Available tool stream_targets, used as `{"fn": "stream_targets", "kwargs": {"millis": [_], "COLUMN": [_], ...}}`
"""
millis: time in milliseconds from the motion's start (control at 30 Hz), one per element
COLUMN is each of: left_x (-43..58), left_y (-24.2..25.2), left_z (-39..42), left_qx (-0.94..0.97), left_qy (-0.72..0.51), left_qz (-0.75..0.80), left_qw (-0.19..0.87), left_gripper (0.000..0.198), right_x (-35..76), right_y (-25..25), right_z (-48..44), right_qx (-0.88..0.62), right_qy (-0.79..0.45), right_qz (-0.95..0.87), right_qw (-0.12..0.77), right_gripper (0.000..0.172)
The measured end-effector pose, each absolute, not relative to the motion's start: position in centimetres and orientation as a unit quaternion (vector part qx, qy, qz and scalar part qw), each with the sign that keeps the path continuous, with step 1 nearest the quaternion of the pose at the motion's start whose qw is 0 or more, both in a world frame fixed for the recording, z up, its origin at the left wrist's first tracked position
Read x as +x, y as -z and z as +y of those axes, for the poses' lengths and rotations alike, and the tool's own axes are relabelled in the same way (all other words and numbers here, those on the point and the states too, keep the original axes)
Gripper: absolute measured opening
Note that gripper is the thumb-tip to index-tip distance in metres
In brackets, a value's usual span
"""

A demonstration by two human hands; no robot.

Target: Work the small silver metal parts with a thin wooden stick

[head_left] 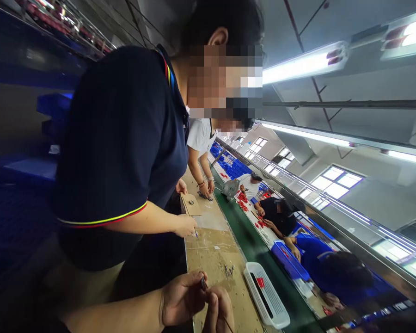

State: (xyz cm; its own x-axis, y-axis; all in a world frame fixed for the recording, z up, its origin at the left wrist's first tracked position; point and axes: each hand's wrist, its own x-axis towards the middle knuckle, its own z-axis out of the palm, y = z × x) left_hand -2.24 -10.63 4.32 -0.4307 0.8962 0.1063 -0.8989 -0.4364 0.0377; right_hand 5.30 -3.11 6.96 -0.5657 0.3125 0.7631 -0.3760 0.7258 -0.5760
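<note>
At the bottom of the view, my left hand point(182, 299) pinches a small metal part point(203, 282) between its fingertips. My right hand point(219, 311) sits just beside it and holds a thin dark rod point(229, 326) that runs down out of the picture. Both hands are above the near edge of a tan, scuffed workbench top point(213, 259). A few small metal bits point(229, 270) lie on the top, a little beyond my hands. The part is too small to identify.
A co-worker in a dark shirt point(118, 138) stands close by, one hand point(185, 225) at the bench near a cardboard piece point(190, 204). A white plastic tray point(265, 296) sits on the bench edge beside a green conveyor belt point(249, 236). Further workers, red parts and blue bins point(289, 261) lie beyond.
</note>
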Motion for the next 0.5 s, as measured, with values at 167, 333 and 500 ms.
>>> {"fn": "stream_targets", "kwargs": {"millis": [167, 333, 500], "left_x": [-1.9, -1.4, -1.0], "left_y": [-4.0, -4.1, -4.0], "left_z": [-10.1, -9.8, -9.3], "left_qx": [0.057, 0.059, 0.043], "left_qy": [-0.836, -0.832, -0.827], "left_qz": [-0.02, -0.01, -0.01], "left_qw": [0.546, 0.552, 0.56], "left_gripper": [0.01, 0.012, 0.01], "right_x": [6.0, 6.6, 7.1], "right_y": [-7.6, -7.3, -7.1], "right_z": [-3.3, -3.0, -2.7], "right_qx": [0.013, 0.001, -0.005], "right_qy": [-0.388, -0.401, -0.416], "right_qz": [-0.799, -0.796, -0.791], "right_qw": [0.459, 0.454, 0.449], "right_gripper": [0.026, 0.027, 0.027]}}
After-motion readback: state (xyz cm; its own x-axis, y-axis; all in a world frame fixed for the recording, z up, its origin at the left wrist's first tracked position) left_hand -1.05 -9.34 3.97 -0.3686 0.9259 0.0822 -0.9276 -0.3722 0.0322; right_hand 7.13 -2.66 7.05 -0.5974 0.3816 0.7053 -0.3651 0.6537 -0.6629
